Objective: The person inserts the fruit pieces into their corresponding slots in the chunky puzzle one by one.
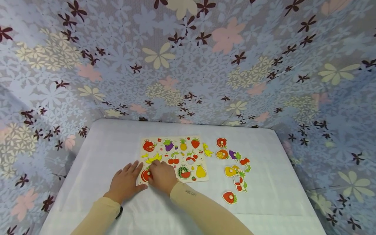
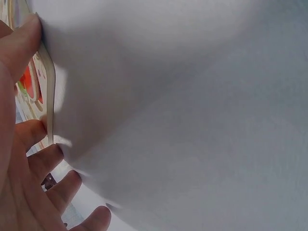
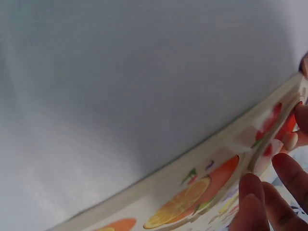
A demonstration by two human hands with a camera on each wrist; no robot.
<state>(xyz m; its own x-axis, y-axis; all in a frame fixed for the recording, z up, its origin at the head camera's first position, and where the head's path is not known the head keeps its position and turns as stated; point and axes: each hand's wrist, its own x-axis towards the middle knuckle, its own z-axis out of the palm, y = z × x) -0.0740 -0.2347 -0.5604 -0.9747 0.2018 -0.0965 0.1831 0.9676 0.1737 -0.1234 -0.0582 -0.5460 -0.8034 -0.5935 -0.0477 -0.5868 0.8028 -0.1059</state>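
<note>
A fruit puzzle board [image 1: 173,167] lies on the white table. At its lower left corner my right hand [image 1: 163,175] bends over a red fruit piece [image 1: 145,176] with a small knob, fingertips gripping it. The right wrist view has the curled fingers [image 3: 252,192] low over the board, beside the orange picture [image 3: 192,197]. My left hand [image 1: 124,182] lies with spread fingers along the board's left edge. In the left wrist view its thumb [image 2: 24,45] and index fingertip touch that edge, on either side of the red piece [image 2: 31,82].
Right of the board lie loose knobbed pieces: bananas [image 1: 207,149], an orange [image 1: 222,154], grapes [image 1: 234,155], cherries [image 1: 245,163], a strawberry [image 1: 229,197] and several others. A watermelon piece [image 1: 184,172] sits in the board. Flowered cloth [image 1: 188,65] walls in the table's back and sides.
</note>
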